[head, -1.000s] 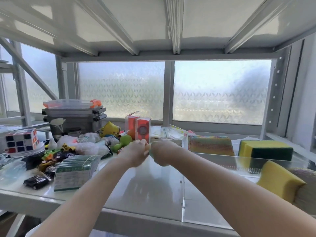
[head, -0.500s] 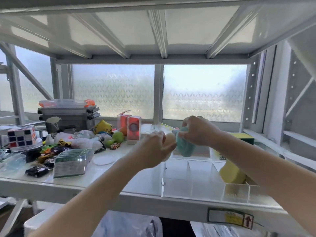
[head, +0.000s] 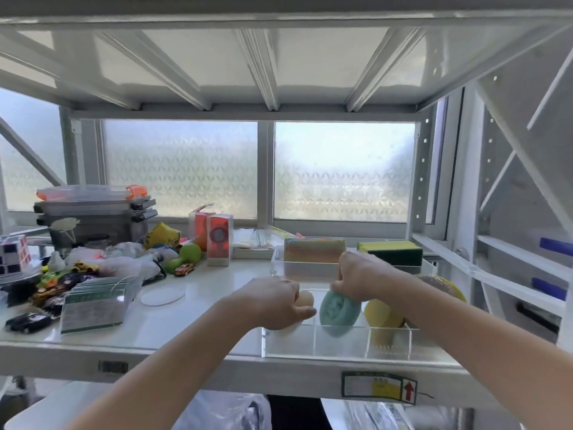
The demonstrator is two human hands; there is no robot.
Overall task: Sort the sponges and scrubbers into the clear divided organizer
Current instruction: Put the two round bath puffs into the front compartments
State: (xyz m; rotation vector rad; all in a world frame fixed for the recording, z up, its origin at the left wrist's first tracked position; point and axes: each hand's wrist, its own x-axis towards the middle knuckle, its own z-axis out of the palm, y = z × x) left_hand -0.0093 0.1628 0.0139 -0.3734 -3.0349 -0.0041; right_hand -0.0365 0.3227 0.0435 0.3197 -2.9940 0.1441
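Note:
The clear divided organizer [head: 313,347] sits on the shelf at the front right. My right hand [head: 361,276] grips a teal round sponge [head: 338,311] and holds it down in a front middle compartment. My left hand [head: 274,302] is closed around a pale peach sponge [head: 305,298] over the front left compartment. A yellow sponge [head: 383,316] stands in the compartment to the right. A rainbow scrubber pad [head: 313,249] and a yellow-and-green sponge [head: 390,251] stand in the rear compartments. A glittery scrubber [head: 440,282] lies at the far right, partly behind my right arm.
Left of the organizer lie toy cars [head: 184,269], a green dumbbell [head: 183,257], a packet stack [head: 96,301], a round clear lid [head: 162,294], orange boxes [head: 218,238], stacked grey containers [head: 96,212] and a puzzle cube [head: 14,254]. An upper shelf hangs close overhead.
Both hands have come down and toward the front. The teal sponge went from above the organizer into a front compartment, and the left hand lowered the peach sponge beside it.

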